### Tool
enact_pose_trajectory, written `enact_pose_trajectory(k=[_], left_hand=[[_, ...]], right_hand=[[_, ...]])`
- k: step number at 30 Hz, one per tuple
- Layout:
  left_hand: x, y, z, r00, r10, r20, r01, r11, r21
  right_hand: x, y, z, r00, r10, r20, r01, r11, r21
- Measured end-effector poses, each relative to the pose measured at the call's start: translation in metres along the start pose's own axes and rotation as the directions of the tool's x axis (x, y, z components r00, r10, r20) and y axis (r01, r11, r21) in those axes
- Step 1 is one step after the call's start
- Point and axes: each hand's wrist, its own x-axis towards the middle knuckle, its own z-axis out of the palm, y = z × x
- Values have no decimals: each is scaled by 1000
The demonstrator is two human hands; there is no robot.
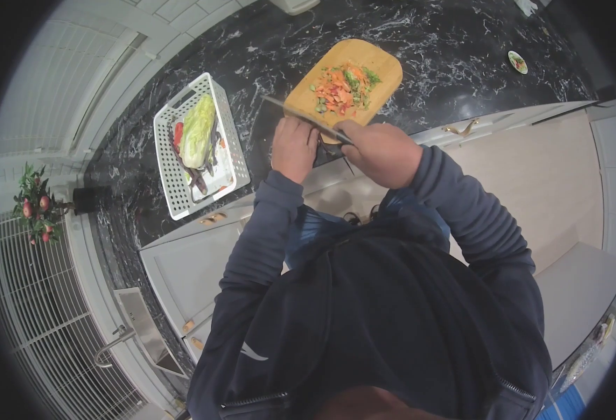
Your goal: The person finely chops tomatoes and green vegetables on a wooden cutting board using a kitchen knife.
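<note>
My right hand (385, 152) is closed around the handle of a kitchen knife (295, 110), whose blade points left across the near edge of the wooden cutting board (385, 66). Beside it, my left hand (294, 150) has its fingers bent together right at the blade, at the board's near left corner; I cannot tell what, if anything, they hold. On the board lies a loose heap of chopped vegetables (339, 89), orange, red and green.
To the left stands a white perforated basket (236, 164) with a pale green cabbage (199, 126) and red and dark vegetables in it. A small dish (517, 62) sits far right on the black marbled counter (448, 77). A sink (147, 325) is at lower left.
</note>
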Motion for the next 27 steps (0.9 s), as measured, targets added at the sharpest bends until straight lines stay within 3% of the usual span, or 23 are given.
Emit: enact_pose_trajectory(k=[3,8,12,18,27], left_hand=[[-2,2,1,1000,-5,3,5,1000,-3],[-1,5,-2,999,-17,28,17,1000,-1],[-1,3,-1,999,34,-35,-34,999,12],[-2,5,-1,1000,-13,-15,12,999,-47],[-1,3,1,999,31,-21,-30,999,26]], right_hand=[[0,0,12,998,19,-61,-25,996,-91],[4,0,1,999,31,26,-32,999,29],[0,-3,8,999,24,-26,-25,999,-47],[21,8,1,998,45,-42,-41,994,106],[2,3,11,998,18,-53,-21,998,-56]])
